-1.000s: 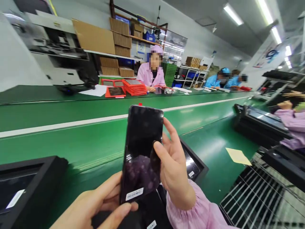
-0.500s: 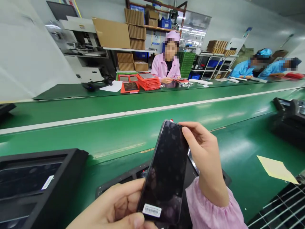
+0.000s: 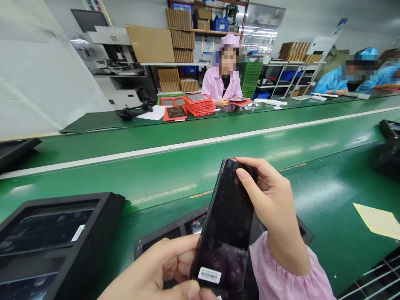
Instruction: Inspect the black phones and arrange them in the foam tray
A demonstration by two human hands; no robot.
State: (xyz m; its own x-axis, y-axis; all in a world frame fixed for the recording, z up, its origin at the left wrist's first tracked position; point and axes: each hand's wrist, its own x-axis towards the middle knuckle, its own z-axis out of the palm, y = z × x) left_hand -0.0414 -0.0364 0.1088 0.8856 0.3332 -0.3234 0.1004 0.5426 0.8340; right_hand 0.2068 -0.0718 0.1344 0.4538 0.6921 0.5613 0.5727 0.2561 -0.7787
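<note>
A black smartphone [image 3: 225, 225] with a white barcode label near its lower end is held tilted up between both hands. My left hand [image 3: 167, 266] grips its lower left corner, thumb at the bottom edge. At the top right, my right hand [image 3: 275, 200] holds it with the thumb on the screen and the fingers behind. A bit of red shows at the phone's top edge. Under the phone lies a black foam tray [image 3: 146, 241], partly hidden, with a small clear-wrapped item [image 3: 198, 226] in one compartment.
At left stands a black foam tray [image 3: 103, 221] holding phone screens. A yellow paper [image 3: 376, 221] lies right, above a wire rack [image 3: 375, 279]. Across the green bench [image 3: 156, 166], a person in pink [image 3: 223, 83] sits by stacked red sheets [image 3: 200, 106]. More black trays [image 3: 389, 154] are far right.
The view has shifted slightly, so the scene sits a little further right. My right thumb has moved further onto the screen near the top. Both hands still hold the phone.
</note>
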